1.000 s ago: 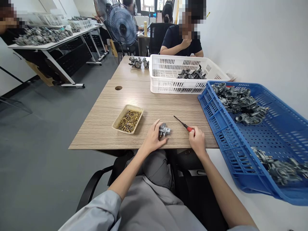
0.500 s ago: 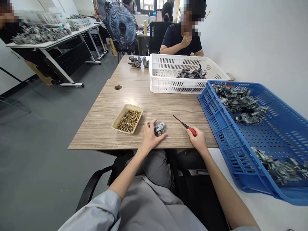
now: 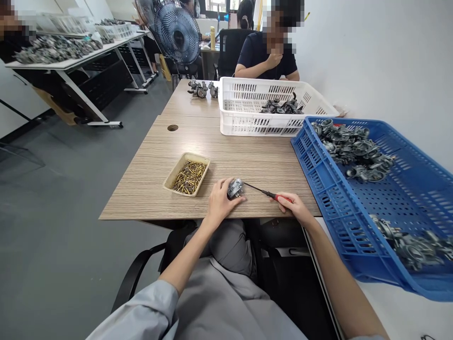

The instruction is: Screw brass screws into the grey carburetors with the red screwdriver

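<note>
While left hand (image 3: 219, 200) clamps the metal part (image 3: 235, 188) at the table's (image 3: 198, 137) near edge, right hand (image 3: 293, 204) grips the screwdriver (image 3: 264, 191). Shaft runs toward 10 o'clock, tip at the part. Screw tray (image 3: 187, 175) at the part's 9 o'clock.

Bright, even daylight from the rear windows (image 3: 214, 4) and a pale white wall (image 3: 371, 56) leaves only a faint, soft shadow on the desk (image 3: 155, 160) beneath the left hand (image 3: 219, 202); the centre is sharp, wide-angle distortion bends the edges.
</note>
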Demonstrator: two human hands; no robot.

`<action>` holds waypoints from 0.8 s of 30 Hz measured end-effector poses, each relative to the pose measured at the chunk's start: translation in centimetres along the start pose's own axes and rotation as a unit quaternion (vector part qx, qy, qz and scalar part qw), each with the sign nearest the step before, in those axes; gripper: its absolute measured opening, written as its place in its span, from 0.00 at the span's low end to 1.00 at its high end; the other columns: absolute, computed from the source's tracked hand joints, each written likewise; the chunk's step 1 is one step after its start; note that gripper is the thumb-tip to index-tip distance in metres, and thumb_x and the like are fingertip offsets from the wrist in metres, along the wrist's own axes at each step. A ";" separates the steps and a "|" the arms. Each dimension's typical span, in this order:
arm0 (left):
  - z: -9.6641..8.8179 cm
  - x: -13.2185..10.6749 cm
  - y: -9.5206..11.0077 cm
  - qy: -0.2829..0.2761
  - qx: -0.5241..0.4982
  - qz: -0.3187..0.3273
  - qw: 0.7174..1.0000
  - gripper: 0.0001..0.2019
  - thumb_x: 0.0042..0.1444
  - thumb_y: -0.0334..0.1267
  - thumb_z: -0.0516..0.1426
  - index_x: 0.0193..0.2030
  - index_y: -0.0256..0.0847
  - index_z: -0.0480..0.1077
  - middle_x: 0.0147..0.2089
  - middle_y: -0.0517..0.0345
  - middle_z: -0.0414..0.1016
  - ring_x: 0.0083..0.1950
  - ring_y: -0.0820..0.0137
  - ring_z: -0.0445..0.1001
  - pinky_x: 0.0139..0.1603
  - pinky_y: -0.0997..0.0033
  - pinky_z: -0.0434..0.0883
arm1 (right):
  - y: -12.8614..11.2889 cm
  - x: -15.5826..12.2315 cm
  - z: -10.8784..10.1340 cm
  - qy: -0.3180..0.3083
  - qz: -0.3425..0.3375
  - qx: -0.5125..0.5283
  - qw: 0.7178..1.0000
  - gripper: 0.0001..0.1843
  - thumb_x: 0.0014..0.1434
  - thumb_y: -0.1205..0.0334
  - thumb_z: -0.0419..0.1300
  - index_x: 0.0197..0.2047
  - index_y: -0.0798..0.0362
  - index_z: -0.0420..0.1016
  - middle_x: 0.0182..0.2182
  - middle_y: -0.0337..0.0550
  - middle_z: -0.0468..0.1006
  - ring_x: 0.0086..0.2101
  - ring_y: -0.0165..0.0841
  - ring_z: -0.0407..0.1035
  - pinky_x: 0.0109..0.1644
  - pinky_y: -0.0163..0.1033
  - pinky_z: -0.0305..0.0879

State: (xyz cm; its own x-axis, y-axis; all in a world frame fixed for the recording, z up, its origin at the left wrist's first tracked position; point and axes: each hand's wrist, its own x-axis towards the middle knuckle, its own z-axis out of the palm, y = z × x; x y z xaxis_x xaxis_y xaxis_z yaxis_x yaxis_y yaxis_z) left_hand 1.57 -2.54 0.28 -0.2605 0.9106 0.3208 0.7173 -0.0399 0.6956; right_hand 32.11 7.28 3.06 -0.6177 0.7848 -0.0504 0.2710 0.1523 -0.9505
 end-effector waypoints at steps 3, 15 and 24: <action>0.0 0.0 0.0 -0.005 -0.006 0.003 1.000 0.38 0.57 0.50 0.77 0.71 0.53 0.71 0.67 0.50 0.77 0.68 0.50 0.76 0.69 0.49 0.76 | 0.4 -0.2 -0.2 -0.011 0.008 0.032 0.999 0.29 0.72 0.34 0.62 0.41 0.53 0.86 0.19 0.35 0.66 0.26 0.34 0.59 0.40 0.43 0.58; -0.1 0.1 0.1 -0.015 -0.003 0.000 1.000 0.34 0.58 0.49 0.76 0.68 0.52 0.72 0.64 0.50 0.77 0.65 0.50 0.77 0.65 0.50 0.77 | 0.2 -0.1 -0.1 -0.048 0.037 0.005 0.998 0.34 0.71 0.28 0.62 0.39 0.53 0.89 0.18 0.38 0.68 0.26 0.37 0.62 0.42 0.45 0.63; -0.1 0.0 0.3 -0.043 -0.003 0.007 0.999 0.34 0.60 0.48 0.75 0.70 0.52 0.70 0.65 0.49 0.75 0.66 0.50 0.78 0.66 0.50 0.77 | 0.8 -0.2 -0.3 -0.035 0.026 0.026 0.999 0.33 0.72 0.30 0.62 0.33 0.52 0.87 0.17 0.38 0.68 0.26 0.37 0.63 0.44 0.46 0.67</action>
State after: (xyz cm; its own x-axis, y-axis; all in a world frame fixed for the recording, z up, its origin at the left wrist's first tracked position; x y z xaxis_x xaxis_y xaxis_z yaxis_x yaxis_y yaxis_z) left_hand 1.73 -2.55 0.58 -0.1940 0.9421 0.2734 0.7170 -0.0541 0.6950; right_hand 32.63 7.45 2.40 -0.6546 0.7464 -0.1200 0.2662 0.0790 -0.9607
